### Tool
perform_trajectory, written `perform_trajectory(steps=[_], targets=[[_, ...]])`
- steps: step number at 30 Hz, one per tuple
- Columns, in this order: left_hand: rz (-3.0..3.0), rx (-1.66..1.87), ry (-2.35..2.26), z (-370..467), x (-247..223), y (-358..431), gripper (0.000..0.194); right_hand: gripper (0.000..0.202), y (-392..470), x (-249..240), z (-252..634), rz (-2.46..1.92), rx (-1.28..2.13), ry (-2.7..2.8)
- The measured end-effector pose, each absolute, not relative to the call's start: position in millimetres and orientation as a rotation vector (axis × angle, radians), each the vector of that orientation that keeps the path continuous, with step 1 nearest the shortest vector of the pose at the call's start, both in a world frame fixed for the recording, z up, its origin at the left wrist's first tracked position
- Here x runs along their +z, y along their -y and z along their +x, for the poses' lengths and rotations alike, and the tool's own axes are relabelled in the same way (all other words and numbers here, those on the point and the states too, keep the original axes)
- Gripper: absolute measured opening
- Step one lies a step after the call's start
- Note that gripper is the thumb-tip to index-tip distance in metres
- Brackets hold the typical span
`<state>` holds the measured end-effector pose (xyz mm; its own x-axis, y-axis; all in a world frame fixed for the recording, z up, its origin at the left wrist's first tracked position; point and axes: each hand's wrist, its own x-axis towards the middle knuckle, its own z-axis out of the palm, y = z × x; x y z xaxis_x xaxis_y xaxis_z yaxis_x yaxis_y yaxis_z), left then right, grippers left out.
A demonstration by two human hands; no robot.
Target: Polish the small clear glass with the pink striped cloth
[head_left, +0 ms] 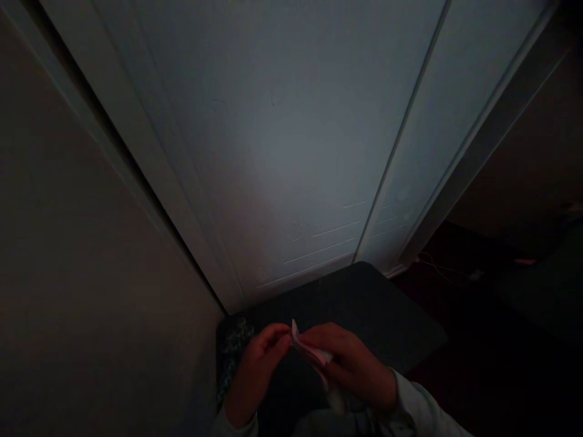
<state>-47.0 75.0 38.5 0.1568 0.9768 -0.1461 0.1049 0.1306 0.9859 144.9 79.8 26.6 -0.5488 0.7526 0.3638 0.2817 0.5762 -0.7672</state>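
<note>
Between my two hands is a small, thin, pale pinkish piece, folded like cloth or paper (pixel 314 353); the dim light hides its exact kind. My right hand (pixel 348 361) is closed on it, fingers on top and thumb side below. At its upper left tip, my left hand (pixel 262 367) pinches with thumb and index finger. Both hands are above a dark, flat-topped surface (pixel 364 309) with rounded corners. Part of the folded piece hangs below my right fingers, where it blurs into shadow.
Several clear, shiny round items (pixel 234 340) lie along the left edge of the dark surface. Behind it stands a white panelled cabinet (pixel 291 145) with embossed hearts. A plain wall (pixel 91 273) is at left. A white cable (pixel 439 267) lies on the dark floor at right.
</note>
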Motion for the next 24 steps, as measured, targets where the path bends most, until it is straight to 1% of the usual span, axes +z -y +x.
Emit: perform_trajectory(steps=[4,11,16,21,24], targets=[[1.274,0.925,-1.202,-48,37,-76,0.024,0.038,-77,29,144,-0.805,0.854,2.171],[1.341,0.901,-1.217,-49,37,-77,0.031,0.037,-76,21,142,-0.758,0.791,2.112],[1.406,0.886,-1.23,-53,36,-78,0.03,0.041,-76,25,141,-0.777,0.764,2.188],[1.402,0.856,-1.122,-60,32,-79,0.03,0.037,-76,33,141,-0.786,0.836,2.216],[1.376,0.865,-1.082,-62,29,-78,0.03,0.035,-76,36,143,-0.829,0.953,2.154]])
